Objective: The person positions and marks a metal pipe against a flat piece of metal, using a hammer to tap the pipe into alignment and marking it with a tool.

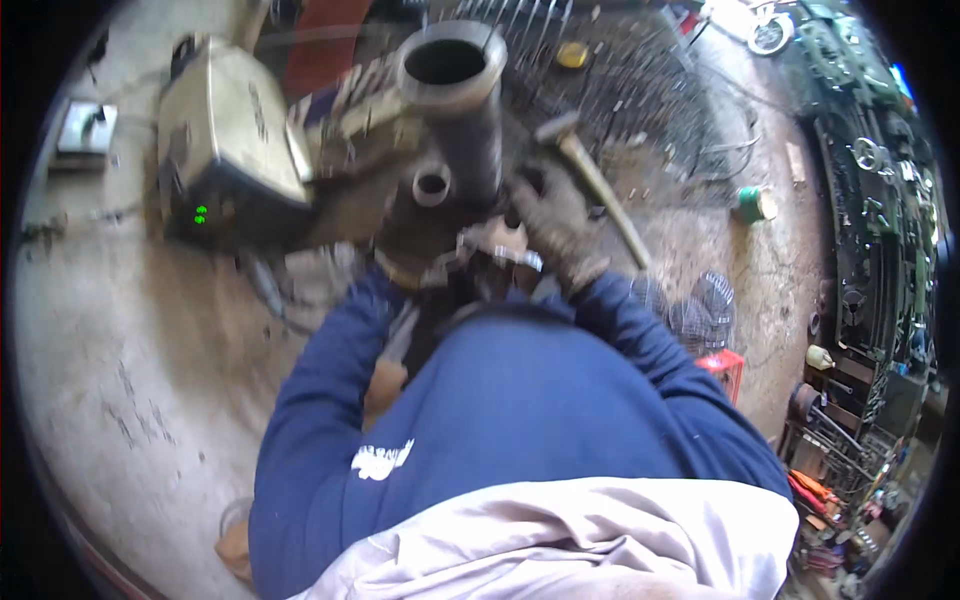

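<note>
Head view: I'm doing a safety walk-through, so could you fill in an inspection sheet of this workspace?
Surface: dark slatted worktop, partly blurred.
Job's things: flared metal pipe, wide mouth up; short tube beside it.
Clutter: hammer right of the pipe; small yellow object beyond.
Hands: left hand near the short tube, right hand near the pipe's lower part; grips unclear.
Cables: blurred grey cable-like length, ends unclear.
Surroundings: beige-topped machine, green display lit; red crate; crowded racking at right.
</note>
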### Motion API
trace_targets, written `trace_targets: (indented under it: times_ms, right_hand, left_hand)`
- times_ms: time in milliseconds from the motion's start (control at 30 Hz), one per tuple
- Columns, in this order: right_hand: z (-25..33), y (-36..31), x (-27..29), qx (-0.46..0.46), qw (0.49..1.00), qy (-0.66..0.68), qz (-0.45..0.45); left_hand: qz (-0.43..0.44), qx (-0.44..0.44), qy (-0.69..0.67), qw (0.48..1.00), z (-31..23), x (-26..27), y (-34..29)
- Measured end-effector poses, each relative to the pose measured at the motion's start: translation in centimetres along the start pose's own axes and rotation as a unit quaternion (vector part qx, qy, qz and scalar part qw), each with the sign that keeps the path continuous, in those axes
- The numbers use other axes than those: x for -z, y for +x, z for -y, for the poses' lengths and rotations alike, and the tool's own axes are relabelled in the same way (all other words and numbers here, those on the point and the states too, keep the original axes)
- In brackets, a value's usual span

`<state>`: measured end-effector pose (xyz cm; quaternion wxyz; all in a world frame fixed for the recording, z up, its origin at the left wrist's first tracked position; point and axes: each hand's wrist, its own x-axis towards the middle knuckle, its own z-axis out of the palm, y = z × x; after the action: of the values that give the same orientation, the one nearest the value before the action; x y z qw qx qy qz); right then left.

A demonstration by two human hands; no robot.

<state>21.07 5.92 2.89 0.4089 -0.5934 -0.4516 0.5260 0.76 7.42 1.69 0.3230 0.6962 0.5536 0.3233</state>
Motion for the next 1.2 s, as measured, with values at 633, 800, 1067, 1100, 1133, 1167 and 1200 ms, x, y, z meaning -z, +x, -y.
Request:
trace_targets:
  times_ms: [633,800,1067,1100,1133,1167,1200]
  right_hand:
    - [-0.6,-1.2,-2.2,-0.096,0.994,0.054,0.004]
    - [-1.8,-1.0,-2.1,-0.037,0.999,0.02,-0.002]
    - [-3.4,-0.7,-2.0,-0.029,0.999,-0.026,-0.016]
    - [-4.0,-0.5,-2.0,-0.039,0.999,-0.02,-0.031]
    - [-3.6,-0.7,-2.0,-0.027,0.999,-0.031,-0.018]
    - [-2.7,-1.1,-2.0,-0.014,0.999,-0.041,-0.006]
    - [-2.5,-1.1,-1.9,-0.009,0.999,-0.036,0.0]
  left_hand:
    - [-0.052,-0.028,-0.002,0.998,3.5,-0.9,-0.7]
    - [-0.01,-0.028,-0.072,0.997,4.3,-0.9,-0.7]
    - [-0.047,-0.058,-0.027,0.997,2.5,-0.2,-0.9]
    - [-0.025,-0.044,-0.031,0.998,2.2,0.0,-0.9]
    - [-0.018,-0.032,-0.032,0.999,2.5,-0.1,-0.9]
    - [-0.011,-0.02,-0.034,0.999,2.9,-0.2,-0.9]
    - [-0.004,-0.007,-0.036,0.999,3.1,-0.3,-0.9]
